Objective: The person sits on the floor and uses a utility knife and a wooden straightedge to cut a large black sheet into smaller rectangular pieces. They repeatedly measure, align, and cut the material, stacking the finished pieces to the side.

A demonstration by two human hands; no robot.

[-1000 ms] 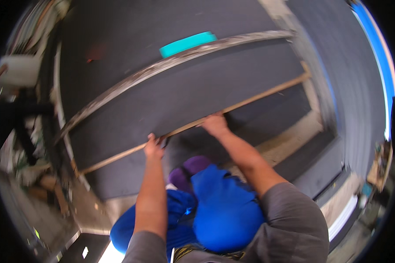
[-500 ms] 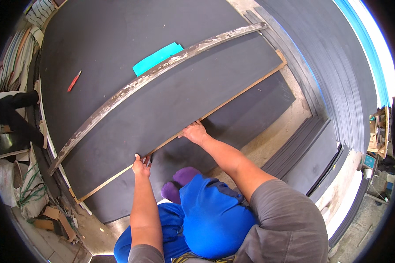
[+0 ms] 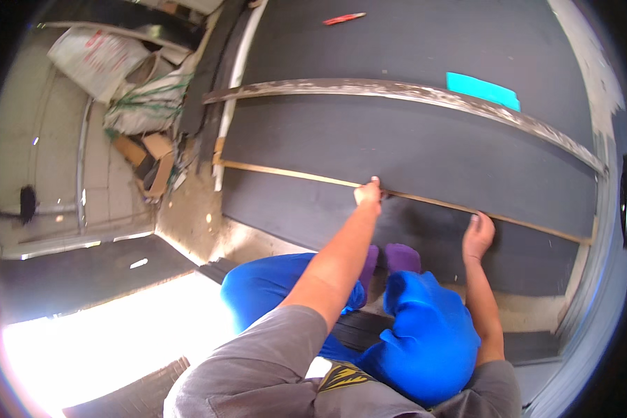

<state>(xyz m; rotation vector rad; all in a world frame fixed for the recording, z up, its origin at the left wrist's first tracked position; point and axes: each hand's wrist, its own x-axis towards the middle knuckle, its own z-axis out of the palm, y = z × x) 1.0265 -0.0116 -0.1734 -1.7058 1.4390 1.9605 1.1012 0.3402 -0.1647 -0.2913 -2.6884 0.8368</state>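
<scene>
Two bare hands rest on one large dark board (image 3: 397, 150), whose pale near edge runs from left to lower right across the view. The left hand (image 3: 368, 194) sits on that edge with its fingers curled over it, seemingly pinching the edge, though the fingertips are hidden behind the knuckles. The right hand (image 3: 478, 235) lies just below the same edge, farther right, fingers together and pressed against a second dark sheet (image 3: 306, 212) that lies under the board; whether it grips anything I cannot tell.

On the board lies one long grey straightedge (image 3: 397, 90), scuffed with pale patches, stretching from the board's left side to its right end. Just beyond the straightedge, toward the right, is one turquoise rectangular block (image 3: 482, 90). Far up the board is one red pencil-like marker (image 3: 343, 19).

Below the board's near edge are two purple socked feet (image 3: 400, 256) and two blue trouser knees (image 3: 425, 334).

Left of the board, on the tiled floor, stand two sacks: one white sack (image 3: 94, 59) bearing red print, and one pale sack (image 3: 146, 104) bound with green cord. Beside them lie a few brown cardboard scraps (image 3: 150, 157)
</scene>
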